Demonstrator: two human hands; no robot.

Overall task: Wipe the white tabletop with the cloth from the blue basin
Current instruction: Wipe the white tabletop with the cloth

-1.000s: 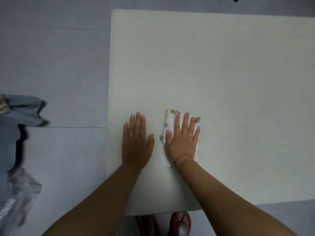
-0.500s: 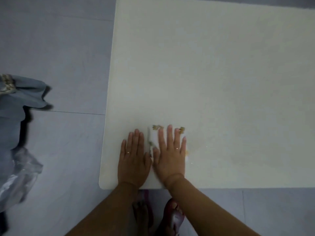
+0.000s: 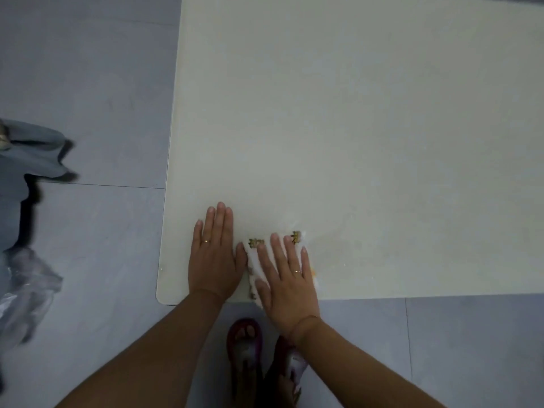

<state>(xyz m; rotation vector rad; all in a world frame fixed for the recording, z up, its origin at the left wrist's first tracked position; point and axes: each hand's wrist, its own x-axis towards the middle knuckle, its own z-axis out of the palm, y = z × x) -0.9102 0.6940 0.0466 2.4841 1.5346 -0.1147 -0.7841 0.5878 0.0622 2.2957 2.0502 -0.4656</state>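
Covering most of the small white cloth with yellow printed figures (image 3: 253, 262), the right hand (image 3: 287, 278) lies flat, fingers straight, pressing it down; only the cloth's upper corners and left strip show, its lower end reaching the near edge. White rectangular tabletop (image 3: 353, 128): far and right sides cut off. Left hand (image 3: 213, 257): flat on the tabletop, just beside the cloth, holding nothing. Grey tiled floor (image 3: 88, 69). Maroon slippers (image 3: 244, 346), one partly behind the right forearm. Grey fabric (image 3: 26, 154) and crumpled clear plastic (image 3: 23, 290) at left, cropped, hard to identify.
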